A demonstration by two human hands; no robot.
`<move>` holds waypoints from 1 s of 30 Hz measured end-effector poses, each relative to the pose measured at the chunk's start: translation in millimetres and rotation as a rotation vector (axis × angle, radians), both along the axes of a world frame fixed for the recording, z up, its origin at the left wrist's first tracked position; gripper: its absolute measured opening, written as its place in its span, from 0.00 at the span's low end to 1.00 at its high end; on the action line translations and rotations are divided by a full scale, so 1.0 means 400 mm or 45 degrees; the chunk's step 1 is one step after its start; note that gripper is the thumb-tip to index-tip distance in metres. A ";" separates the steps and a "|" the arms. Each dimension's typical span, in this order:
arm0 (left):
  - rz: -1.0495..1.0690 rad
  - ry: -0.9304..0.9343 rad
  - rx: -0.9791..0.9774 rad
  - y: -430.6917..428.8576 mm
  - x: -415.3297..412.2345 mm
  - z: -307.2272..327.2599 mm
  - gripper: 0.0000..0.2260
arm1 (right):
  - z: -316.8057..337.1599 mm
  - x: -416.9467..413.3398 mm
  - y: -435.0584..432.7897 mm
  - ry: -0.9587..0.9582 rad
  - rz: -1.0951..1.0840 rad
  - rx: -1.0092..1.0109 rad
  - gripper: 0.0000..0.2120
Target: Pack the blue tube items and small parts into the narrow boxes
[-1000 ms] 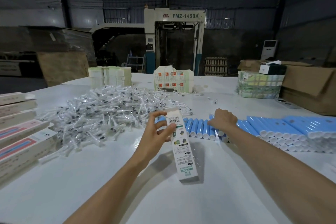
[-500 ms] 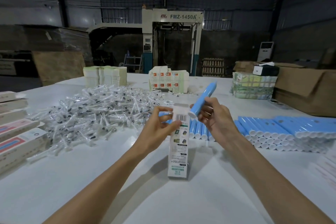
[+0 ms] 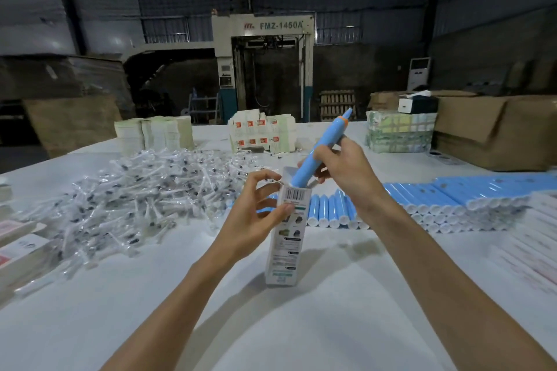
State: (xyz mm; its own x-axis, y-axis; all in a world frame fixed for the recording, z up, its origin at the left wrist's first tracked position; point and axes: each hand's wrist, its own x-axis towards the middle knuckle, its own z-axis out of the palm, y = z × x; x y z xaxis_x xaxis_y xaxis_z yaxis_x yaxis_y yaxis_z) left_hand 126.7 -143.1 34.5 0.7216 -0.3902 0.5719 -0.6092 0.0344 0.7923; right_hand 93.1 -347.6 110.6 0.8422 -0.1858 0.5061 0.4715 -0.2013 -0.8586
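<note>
Blue tube (image 3: 330,135) sits at centre frame, its lower end at the open mouth of the narrow box (image 3: 285,244), long axis leaning toward the upper right. The right hand (image 3: 343,172) grips its shaft; the left hand (image 3: 256,208) pinches the upright box's top. Seating it likely needs the tube tipped nearer upright.

The right hand (image 3: 343,169) has lifted a blue tube (image 3: 330,137) and brought its end into the box (image 3: 286,238)'s open top.
</note>
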 end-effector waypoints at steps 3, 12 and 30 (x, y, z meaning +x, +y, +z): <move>-0.003 -0.008 -0.011 -0.002 -0.005 -0.001 0.21 | 0.015 0.005 -0.006 0.053 -0.126 -0.341 0.07; 0.051 0.022 0.013 0.019 -0.001 -0.003 0.21 | 0.003 0.035 0.052 0.152 -0.187 -0.688 0.20; 0.401 0.062 -0.075 0.303 0.017 0.017 0.16 | -0.152 0.141 0.265 -0.057 0.014 -0.662 0.09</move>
State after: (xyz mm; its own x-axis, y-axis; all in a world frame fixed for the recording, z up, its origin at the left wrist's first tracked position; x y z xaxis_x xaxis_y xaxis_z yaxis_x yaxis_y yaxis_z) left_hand 133.6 -22.0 41.4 0.8288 -0.1108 0.5484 -0.5584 -0.1029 0.8232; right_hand 149.5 -241.7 49.8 0.8180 0.1083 0.5649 0.5101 -0.5904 -0.6254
